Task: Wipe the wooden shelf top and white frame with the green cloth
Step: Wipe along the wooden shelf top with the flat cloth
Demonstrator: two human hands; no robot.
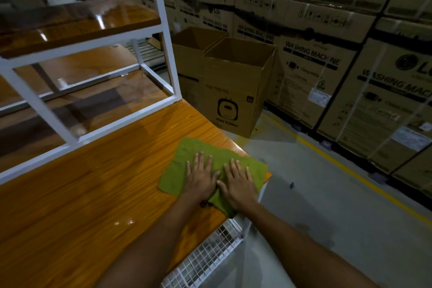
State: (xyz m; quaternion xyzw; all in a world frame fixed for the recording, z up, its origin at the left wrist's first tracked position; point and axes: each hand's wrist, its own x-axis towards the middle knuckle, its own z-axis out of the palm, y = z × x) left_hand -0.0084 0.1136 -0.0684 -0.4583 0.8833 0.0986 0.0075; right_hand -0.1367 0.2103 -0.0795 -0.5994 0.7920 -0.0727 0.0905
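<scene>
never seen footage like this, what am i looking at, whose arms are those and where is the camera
There is no machine here. A person wears a wide-angle camera on the head, so the single picture looks forward and down along their own arms. The left hand and right hand lie flat, side by side, fingers straight, pressing a green cloth onto the wooden shelf top near its corner. Neither hand grips it. The cloth reaches the top's right edge. Behind the hands stands the white frame, which carries more wooden shelves. On the floor beyond sit two open cardboard boxes, and stacked washing machine cartons fill the background.
</scene>
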